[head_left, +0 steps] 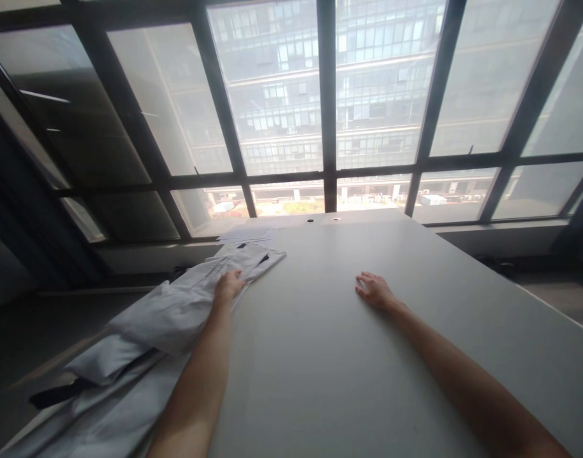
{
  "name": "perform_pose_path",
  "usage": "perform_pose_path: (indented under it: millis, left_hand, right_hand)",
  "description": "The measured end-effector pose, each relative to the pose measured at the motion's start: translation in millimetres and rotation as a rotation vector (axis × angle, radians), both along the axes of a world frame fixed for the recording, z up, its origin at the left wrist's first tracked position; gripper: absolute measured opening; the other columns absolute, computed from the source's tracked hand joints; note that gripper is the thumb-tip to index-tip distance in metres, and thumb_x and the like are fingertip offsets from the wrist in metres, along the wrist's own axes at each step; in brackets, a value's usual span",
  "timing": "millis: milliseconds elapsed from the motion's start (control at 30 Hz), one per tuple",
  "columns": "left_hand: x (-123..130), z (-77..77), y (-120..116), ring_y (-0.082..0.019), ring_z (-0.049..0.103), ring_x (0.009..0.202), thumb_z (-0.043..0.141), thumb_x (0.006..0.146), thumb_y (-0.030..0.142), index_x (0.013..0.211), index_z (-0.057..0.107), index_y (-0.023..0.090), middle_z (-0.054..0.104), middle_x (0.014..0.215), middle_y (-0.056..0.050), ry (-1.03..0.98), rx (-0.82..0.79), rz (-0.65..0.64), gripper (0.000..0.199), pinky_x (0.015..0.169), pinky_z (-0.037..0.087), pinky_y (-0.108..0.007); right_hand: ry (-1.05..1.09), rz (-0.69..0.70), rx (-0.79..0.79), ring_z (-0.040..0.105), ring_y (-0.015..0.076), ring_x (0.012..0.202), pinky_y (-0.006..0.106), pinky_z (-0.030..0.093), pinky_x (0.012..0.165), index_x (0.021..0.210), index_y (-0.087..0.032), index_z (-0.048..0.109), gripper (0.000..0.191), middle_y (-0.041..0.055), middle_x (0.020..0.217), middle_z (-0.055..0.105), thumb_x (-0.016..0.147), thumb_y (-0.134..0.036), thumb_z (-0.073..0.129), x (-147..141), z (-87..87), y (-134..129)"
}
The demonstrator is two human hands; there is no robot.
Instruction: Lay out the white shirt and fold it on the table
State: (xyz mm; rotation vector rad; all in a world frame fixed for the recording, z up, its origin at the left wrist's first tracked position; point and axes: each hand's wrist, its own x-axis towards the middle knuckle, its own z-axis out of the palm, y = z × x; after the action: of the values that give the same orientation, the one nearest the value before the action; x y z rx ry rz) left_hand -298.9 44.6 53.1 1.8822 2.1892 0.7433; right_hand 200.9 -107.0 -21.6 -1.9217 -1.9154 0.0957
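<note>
Looks like an office or meeting room on an upper floor rather than a home. Shown by a wall of large windows (328, 127) in heavy dark frames, with a many-storeyed, glass-fronted building (391, 95) opposite and ground level far below. Fitting for an office, too: a long, plain white counter (295, 356) with small round fittings (310, 221), like cable holes, at its far end; dark curtains (14, 184); bright strips (46, 97), apparently ceiling lights, reflected in a left-hand pane.
</note>
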Motion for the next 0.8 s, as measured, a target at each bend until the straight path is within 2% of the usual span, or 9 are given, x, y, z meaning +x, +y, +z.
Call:
perform_pose_path:
  millis: [233,400,567,700,800]
  left_hand:
    - [-11,-2.6,2,-0.022,0.073,0.091,0.077,0.078,0.026,0.116,0.071,0.016,0.077,0.102,-0.008,-0.054,-0.072,-0.008,0.039,0.078,0.051,-0.025]
    - [-11,0.3,-3,-0.023,0.073,0.091,0.072,0.082,0.027,0.101,0.074,0.015,0.077,0.096,-0.009,-0.050,-0.046,0.020,0.022,0.077,0.051,-0.024]
    - [-3,6.1,-12,-0.025,0.071,0.090,0.070,0.081,0.024,0.086,0.072,0.018,0.076,0.082,-0.007,-0.045,-0.008,0.039,0.008,0.077,0.050,-0.026]
    - [3,19.6,-19,-0.029,0.070,0.094,0.064,0.086,0.026,0.091,0.074,0.017,0.076,0.088,-0.011,-0.053,0.067,0.083,0.014,0.078,0.051,-0.030]
    - [15,44.1,-24,-0.033,0.068,0.106,0.053,0.095,0.027,0.106,0.075,0.015,0.076,0.106,-0.017,-0.052,0.177,0.134,0.028,0.086,0.051,-0.035]
  right_hand:
    - [0.002,0.001,-0.004,0.046,0.0272,0.144,0.043,0.030,0.120,0.139,-0.021,0.064,0.047,0.0140,0.154,0.053,0.096,-0.038,0.056,0,1.2,0]
    - [0.010,0.003,0.002,0.045,0.0265,0.144,0.043,0.029,0.121,0.138,-0.022,0.065,0.044,0.0130,0.154,0.053,0.097,-0.036,0.054,-1,0.8,0]
    - [0.010,0.004,-0.006,0.044,0.0279,0.146,0.046,0.027,0.122,0.139,-0.022,0.063,0.045,0.0140,0.155,0.051,0.098,-0.036,0.052,0,-0.4,1]
    - [0.030,0.000,0.009,0.045,0.0273,0.145,0.046,0.028,0.121,0.137,-0.023,0.065,0.043,0.0129,0.154,0.053,0.097,-0.035,0.055,0,-2.4,2]
    - [0.035,0.000,0.014,0.045,0.0274,0.145,0.045,0.029,0.121,0.136,-0.023,0.066,0.043,0.0129,0.154,0.053,0.096,-0.034,0.057,0,-4.0,3]
